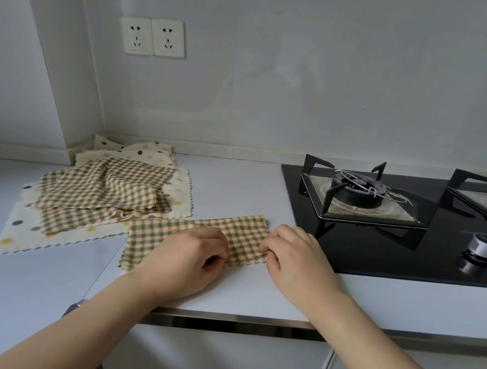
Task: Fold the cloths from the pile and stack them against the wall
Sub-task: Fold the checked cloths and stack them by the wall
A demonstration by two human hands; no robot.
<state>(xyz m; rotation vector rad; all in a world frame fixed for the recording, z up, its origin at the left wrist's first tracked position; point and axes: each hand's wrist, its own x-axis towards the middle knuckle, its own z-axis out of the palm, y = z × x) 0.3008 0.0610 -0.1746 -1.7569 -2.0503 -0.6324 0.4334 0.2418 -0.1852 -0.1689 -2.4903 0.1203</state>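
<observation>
Both hands (243, 256) pinch checked cloth (246, 238) beside cloth pile (106, 187).

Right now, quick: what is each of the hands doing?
Left hand: fingers curled, pinching the near edge of the checked cloth.
Right hand: fingers curled, pinching the same cloth's right end.

A cloth (195, 234) lay flat on the counter (236, 183) near its front edge, with both hands (188, 258) (297, 257) on it. The pile (106, 190) sat to its left, reaching back toward the wall (285, 78). The stove (405, 230) stood to the right. Two sockets (152, 37) were on the wall behind the pile.
</observation>
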